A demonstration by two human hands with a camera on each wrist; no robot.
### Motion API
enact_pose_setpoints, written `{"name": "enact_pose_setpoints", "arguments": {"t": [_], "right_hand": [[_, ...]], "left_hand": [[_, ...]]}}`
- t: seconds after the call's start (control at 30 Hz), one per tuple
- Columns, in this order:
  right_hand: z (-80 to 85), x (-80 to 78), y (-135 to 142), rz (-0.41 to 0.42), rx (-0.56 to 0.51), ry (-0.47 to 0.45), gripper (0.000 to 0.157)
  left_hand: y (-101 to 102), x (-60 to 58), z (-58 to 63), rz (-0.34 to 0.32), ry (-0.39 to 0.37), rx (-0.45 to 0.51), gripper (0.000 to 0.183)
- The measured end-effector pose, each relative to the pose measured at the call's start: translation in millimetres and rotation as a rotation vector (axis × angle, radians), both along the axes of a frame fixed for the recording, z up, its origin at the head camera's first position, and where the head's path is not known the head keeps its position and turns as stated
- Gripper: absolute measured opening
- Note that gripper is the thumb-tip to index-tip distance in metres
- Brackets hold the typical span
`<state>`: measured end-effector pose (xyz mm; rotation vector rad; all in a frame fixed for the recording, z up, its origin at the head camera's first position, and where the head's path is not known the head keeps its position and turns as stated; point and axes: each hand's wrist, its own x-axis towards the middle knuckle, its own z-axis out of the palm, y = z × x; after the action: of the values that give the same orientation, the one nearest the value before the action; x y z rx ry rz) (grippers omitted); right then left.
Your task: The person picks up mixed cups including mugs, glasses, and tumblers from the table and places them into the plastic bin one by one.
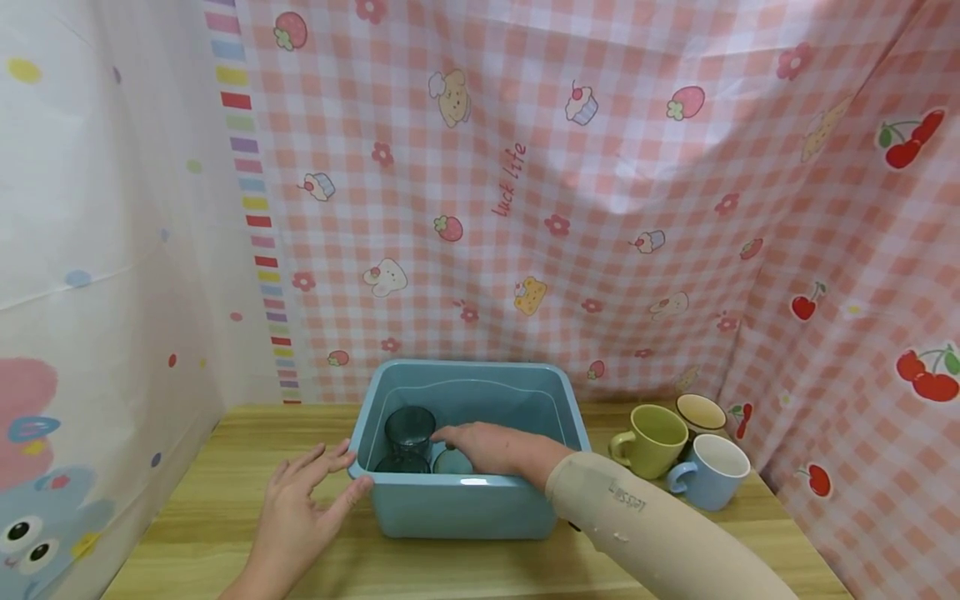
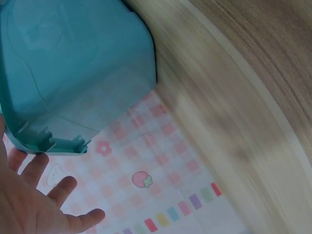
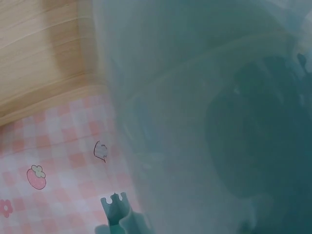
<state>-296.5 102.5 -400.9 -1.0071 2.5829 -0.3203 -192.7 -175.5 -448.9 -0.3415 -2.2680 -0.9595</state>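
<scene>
A blue plastic bin stands on the wooden table, with several dark, see-through glasses inside. One glass is at the bin's left side, and another glass sits in front of it. My left hand is at the bin's front left corner, fingers spread, fingertips at the rim; the left wrist view shows these fingers under the rim. My right hand reaches over the front wall into the bin, just above a glass. Whether it grips that glass is hidden. The right wrist view shows mostly the bin's wall.
On the table's right stand a green mug, a light blue mug and a cream-coloured cup behind them. Checked cloth hangs behind the table and on its right, and a white patterned cloth hangs on the left.
</scene>
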Motion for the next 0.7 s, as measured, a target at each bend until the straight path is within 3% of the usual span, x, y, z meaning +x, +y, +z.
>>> {"name": "enact_pose_setpoints", "arguments": {"t": [0.27,0.7], "right_hand": [[0.9,-1.5,-0.3,0.01,0.022,-0.02,0.068],[8.3,1.6,5.5,-0.066,0.008,-0.184,0.055]], "left_hand": [[0.2,0.8,-0.8,0.005,-0.022,-0.004,0.037],[0.9,2.7,0.6,0.007,-0.033,-0.009,0.037]]}}
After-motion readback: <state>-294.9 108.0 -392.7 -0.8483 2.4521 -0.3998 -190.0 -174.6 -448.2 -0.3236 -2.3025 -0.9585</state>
